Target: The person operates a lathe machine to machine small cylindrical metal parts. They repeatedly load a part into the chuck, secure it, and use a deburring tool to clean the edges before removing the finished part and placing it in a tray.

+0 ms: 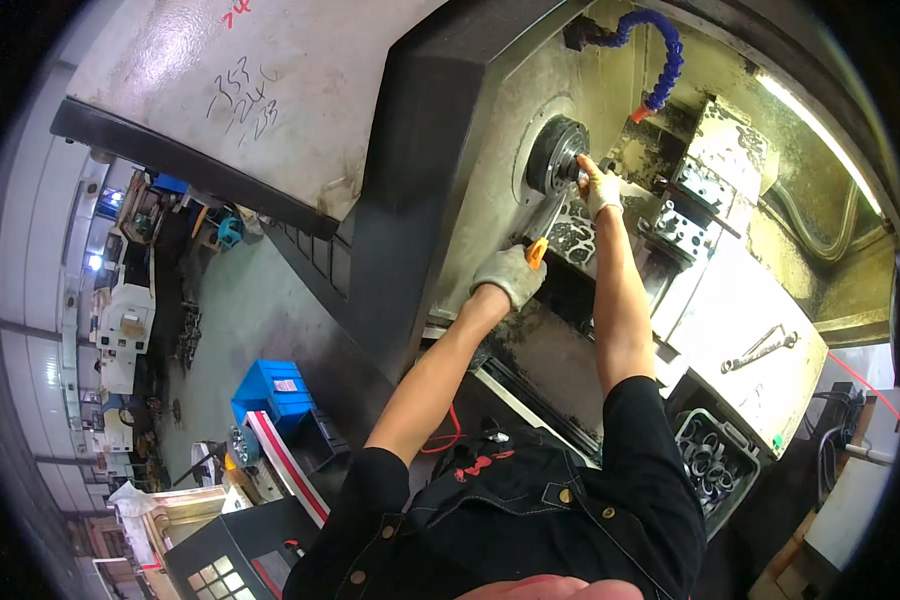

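Note:
Both my hands wear pale work gloves. My left hand is closed round an orange-handled tool with a long, thin metal shaft. That shaft slants up toward the lower edge of a round black chuck on the lathe's inner wall. At the front of the chuck is my right hand, its fingers bent together close to the centre. Whatever those fingers hold is too small and covered to make out.
A blue coolant hose with a red tip hangs above right. Right of my arms stand the tool block, a white cover with wrenches and a bin of metal rings. A blue crate sits lower left.

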### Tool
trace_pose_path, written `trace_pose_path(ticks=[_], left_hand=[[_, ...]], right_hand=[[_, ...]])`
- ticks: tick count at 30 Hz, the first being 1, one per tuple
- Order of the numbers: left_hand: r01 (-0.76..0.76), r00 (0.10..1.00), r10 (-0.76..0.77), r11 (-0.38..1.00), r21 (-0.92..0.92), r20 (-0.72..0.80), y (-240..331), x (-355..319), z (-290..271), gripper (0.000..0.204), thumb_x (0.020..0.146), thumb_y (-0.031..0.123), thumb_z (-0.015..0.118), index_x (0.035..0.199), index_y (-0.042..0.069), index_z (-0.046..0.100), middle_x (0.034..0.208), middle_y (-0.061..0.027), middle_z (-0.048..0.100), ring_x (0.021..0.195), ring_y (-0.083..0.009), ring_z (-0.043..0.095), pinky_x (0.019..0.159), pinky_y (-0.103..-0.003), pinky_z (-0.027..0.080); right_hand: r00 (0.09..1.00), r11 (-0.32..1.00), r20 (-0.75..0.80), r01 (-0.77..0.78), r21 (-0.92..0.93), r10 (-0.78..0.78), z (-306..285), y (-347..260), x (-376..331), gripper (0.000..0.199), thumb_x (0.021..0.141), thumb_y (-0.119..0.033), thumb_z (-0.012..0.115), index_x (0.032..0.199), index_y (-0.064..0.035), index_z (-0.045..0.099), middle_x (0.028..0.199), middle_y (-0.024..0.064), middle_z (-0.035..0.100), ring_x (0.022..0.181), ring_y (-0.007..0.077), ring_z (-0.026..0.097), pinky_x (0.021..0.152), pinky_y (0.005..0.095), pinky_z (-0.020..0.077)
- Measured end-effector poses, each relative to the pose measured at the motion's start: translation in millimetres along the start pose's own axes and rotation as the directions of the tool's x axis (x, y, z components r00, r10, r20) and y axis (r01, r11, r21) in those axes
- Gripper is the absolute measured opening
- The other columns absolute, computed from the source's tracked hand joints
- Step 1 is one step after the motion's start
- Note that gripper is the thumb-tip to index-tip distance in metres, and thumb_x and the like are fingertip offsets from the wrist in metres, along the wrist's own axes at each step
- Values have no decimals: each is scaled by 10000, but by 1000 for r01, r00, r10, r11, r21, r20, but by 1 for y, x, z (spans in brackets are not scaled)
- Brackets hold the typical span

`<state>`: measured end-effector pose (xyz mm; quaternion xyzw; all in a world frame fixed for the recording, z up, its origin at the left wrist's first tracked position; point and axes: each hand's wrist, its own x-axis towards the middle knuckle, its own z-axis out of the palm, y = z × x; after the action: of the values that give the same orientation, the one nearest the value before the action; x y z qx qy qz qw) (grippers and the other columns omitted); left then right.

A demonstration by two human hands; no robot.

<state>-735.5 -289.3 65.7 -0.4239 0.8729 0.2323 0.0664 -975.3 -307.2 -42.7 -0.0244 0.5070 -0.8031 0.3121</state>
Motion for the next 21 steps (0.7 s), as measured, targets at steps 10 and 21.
trace_pose_path(ticks=[10,21], left_hand=[[-13,999,15,999,48,-33,-2,3,4,457,783,425,516,1010,30,542,976,-220,607,933,-357,580,818,-416,449],[-39,999,38,999,-21,-29,14,0,8,440,764,433,538,957,37,552,909,-222,608,878,-375,577,775,-414,454]], right_hand=[[1000,1000,18,20,-14,-20,-2,-1,-6,386,647,-348,771,798,-81,537,577,-21,492,407,66,412,381,205,325],[952,902,-77,254,-350,-297,-7,13,13,389,692,-332,729,861,-39,535,625,18,512,487,103,461,462,240,368]])
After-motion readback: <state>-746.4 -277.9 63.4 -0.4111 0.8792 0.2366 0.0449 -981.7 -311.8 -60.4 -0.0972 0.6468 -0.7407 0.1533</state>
